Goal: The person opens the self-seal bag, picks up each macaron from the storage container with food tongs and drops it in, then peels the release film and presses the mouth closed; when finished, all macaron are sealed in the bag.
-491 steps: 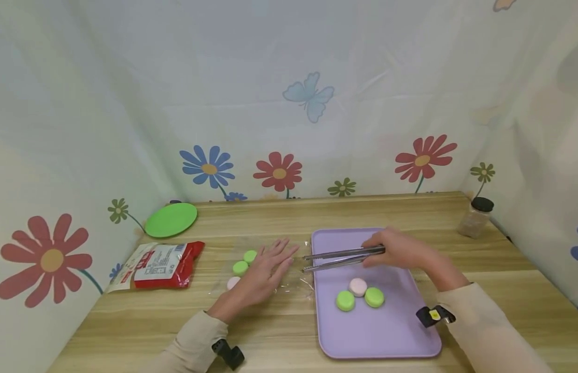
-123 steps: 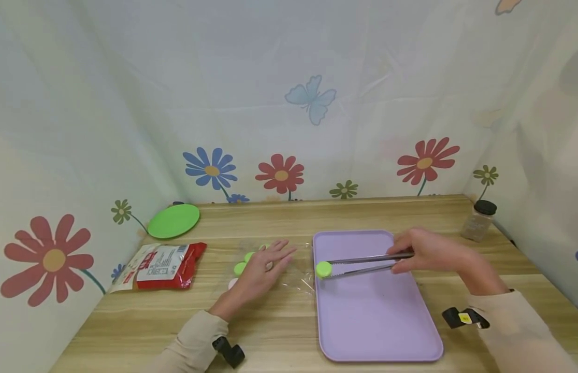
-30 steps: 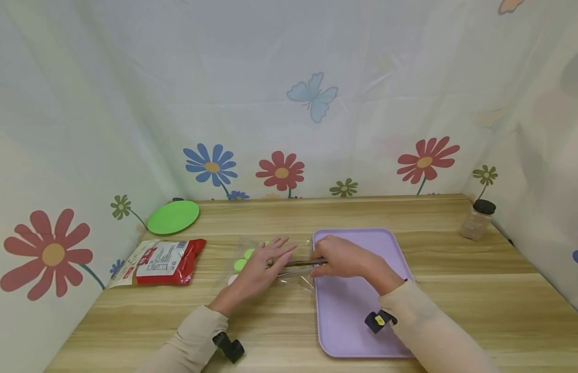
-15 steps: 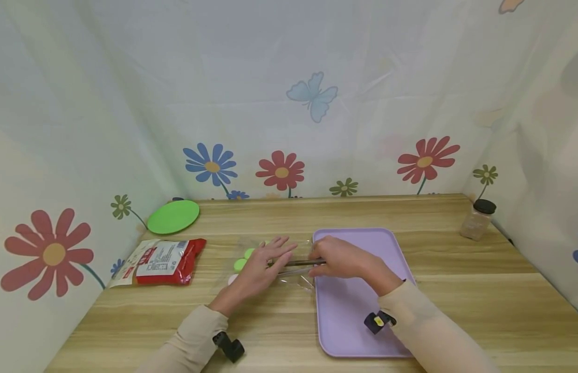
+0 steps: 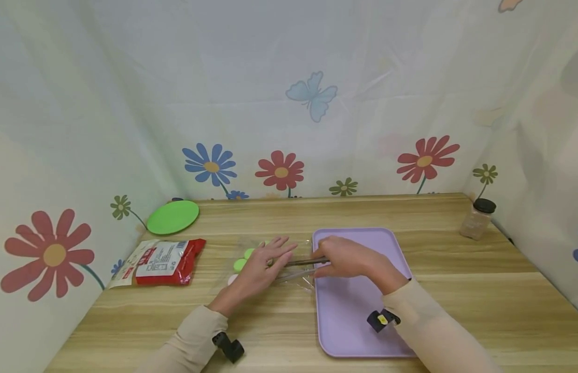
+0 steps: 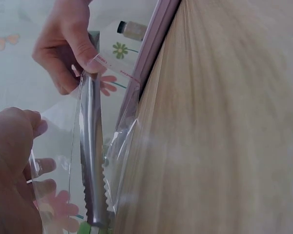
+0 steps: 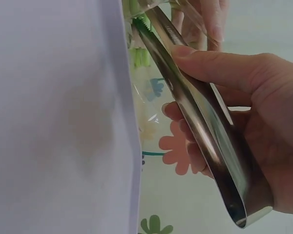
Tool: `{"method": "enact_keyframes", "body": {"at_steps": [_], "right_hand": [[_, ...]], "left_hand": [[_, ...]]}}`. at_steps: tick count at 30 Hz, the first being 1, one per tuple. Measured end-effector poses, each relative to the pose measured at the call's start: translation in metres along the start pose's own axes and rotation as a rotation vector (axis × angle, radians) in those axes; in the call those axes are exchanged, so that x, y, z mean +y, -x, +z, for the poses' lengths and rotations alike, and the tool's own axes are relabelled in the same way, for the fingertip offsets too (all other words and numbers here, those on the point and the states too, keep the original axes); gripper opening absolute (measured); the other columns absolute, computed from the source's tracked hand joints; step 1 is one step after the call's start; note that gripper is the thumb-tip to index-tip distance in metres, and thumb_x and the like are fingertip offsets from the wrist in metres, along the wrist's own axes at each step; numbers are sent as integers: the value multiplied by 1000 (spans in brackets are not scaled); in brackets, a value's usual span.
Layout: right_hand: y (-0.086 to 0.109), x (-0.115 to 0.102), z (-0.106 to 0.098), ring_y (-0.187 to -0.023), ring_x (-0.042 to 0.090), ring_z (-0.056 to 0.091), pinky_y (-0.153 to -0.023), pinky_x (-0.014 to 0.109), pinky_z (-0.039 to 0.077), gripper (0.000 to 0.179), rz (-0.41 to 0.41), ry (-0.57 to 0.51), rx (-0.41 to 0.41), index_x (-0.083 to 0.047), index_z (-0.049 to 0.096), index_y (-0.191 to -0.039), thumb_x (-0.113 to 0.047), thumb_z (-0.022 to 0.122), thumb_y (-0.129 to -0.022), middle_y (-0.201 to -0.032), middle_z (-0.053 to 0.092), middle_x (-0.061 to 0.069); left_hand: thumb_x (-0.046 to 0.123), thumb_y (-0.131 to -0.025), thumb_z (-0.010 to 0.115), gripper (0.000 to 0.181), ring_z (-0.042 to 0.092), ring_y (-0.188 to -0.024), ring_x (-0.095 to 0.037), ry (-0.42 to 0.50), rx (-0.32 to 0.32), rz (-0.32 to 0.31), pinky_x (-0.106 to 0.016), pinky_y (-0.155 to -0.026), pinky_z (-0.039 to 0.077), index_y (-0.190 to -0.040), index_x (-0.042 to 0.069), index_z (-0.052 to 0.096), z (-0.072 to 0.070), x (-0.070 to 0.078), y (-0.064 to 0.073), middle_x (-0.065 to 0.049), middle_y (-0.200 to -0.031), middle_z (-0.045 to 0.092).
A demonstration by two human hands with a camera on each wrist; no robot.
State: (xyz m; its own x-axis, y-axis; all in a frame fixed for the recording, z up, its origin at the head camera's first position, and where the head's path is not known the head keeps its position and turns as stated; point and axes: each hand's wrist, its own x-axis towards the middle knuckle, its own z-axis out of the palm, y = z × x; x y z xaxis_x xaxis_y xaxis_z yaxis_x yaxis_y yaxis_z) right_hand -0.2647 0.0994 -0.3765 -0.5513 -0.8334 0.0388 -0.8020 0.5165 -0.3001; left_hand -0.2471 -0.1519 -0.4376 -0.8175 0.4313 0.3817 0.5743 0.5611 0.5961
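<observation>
A clear plastic bag lies beside the lilac tray, with green macarons and a pink one inside. My left hand rests at the bag, its fingers fairly straight and spread; through the film its fingers show apart from the thumb. Gripped in my right hand are metal tongs, their serrated ends reaching into the bag. Green shows right at those ends in the left wrist view. From the head view my left hand hides the tips.
At the left lies a red and white food packet, with a green plate behind it. A small jar with a black lid stands at the back right. A flowered cloth hangs behind the wooden table.
Earlier, three macarons sat on the tray; later the tongs held a green one over it. Now the tray's visible surface is bare and the tongs are in the bag, their arms spreading slightly.
</observation>
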Motion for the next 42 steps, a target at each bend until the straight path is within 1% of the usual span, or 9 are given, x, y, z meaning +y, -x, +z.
{"method": "enact_keyframes", "body": {"at_steps": [7,14,19,25,30,33,36,39,42], "right_hand": [[10,-2,-10,-65,3,53,-61,25,48,12,43,-21,0,-9,77,-92,-21,78,-88,-75,65,-11],[22,2,-20,-62,6,48,-57,25,45,9,71,-16,5,-11,76,-87,-20,78,-88,-71,59,-9],[30,2,-29,-60,6,46,-54,23,44,7,65,-9,20,-10,76,-86,-16,79,-88,-71,57,-8],[36,3,-37,-61,5,46,-53,22,43,7,54,3,40,-12,76,-82,-15,79,-88,-70,56,-10],[43,11,-43,-64,7,49,-57,23,46,5,130,0,54,-11,79,-85,-15,81,-85,-71,58,-11],[49,16,-47,-66,9,52,-59,24,48,8,198,-41,50,-9,80,-90,-15,82,-84,-75,61,-9],[54,22,-51,-66,11,53,-59,26,49,9,245,-86,49,-8,81,-91,-14,82,-84,-76,63,-8],[61,30,-56,-66,11,52,-58,26,48,7,249,-103,68,-7,80,-90,-12,81,-84,-75,62,-7],[70,40,-62,-64,12,51,-57,26,47,6,250,-99,112,-6,80,-89,-8,81,-84,-74,62,-6]], "left_hand": [[34,-106,51,39,32,-145,-29,6,8,7,-66,-115,17,-137,15,63,0,1,0,-10,-150,46],[28,-105,53,37,32,-145,-31,16,6,0,-66,-115,16,-137,12,63,2,0,1,-11,-151,46],[27,-105,53,36,31,-146,-31,24,9,0,-65,-115,16,-137,12,63,2,1,1,-11,-151,45],[27,-105,54,36,30,-146,-30,28,5,-10,-64,-116,15,-137,12,63,1,2,1,-10,-151,45],[23,-105,55,35,30,-146,-30,29,9,-17,-64,-116,15,-137,11,63,2,2,1,-11,-151,45],[24,-105,55,35,31,-146,-30,25,16,-10,-64,-116,16,-136,12,64,2,2,1,-10,-151,45],[26,-105,55,36,31,-146,-31,23,21,2,-65,-115,16,-137,12,63,2,1,2,-10,-151,45],[30,-105,53,38,31,-146,-31,25,20,6,-65,-115,15,-137,13,63,2,0,2,-10,-151,45],[32,-106,53,38,31,-146,-29,24,17,0,-64,-116,16,-137,15,63,2,0,2,-9,-151,45]]}}
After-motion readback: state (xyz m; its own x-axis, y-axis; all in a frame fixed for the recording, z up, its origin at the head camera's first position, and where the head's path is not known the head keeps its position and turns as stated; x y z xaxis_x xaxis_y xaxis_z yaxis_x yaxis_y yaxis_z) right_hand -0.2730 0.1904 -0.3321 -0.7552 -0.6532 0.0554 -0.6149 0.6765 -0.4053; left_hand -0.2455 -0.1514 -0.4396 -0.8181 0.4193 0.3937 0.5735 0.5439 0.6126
